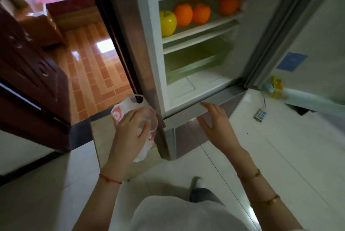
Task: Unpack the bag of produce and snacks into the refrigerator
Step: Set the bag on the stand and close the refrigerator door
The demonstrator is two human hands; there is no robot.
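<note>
While the left hand (130,128) gripped the bag (119,111), the right hand (214,120) hovered, fingers spread, before the open fridge (196,85).

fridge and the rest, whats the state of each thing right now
fridge door: open
plastic bag: held up in the left hand, looks slack
right hand: open, holding nothing
yellow apple: on the middle shelf beside the oranges
bottom drawer: shut, looks empty

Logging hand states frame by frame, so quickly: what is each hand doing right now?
Left hand: holds the white plastic bag, fingers curled on it.
Right hand: open, fingers spread, holding nothing.
</note>
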